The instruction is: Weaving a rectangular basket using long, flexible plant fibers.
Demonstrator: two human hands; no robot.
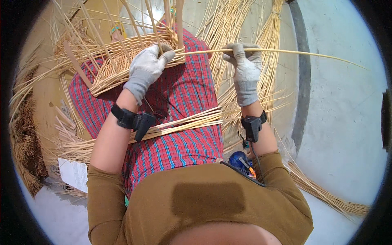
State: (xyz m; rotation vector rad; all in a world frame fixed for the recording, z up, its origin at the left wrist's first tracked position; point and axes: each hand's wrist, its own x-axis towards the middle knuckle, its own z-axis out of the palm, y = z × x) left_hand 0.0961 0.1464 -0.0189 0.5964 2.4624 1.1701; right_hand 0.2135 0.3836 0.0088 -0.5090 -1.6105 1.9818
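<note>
On my lap rests a partly woven wicker basket [116,53], with several upright stakes rising from its rim. My left hand [148,67], in a pale glove, is closed on the basket's near right edge, thumb over the weave. From that corner a long thin willow rod [302,52] runs out to the right. My right hand [243,63], also gloved, pinches this rod between thumb and fingers a little way from the basket. A loose bunch of rods [183,124] lies across my thighs below both hands.
Long bundles of rods [267,45] lie on the floor ahead and to the right. Another bundle [326,192] is at the lower right. At the left are dark brown stalks [28,139] and a white sheet [73,173]. A blue object [240,160] sits by my right hip.
</note>
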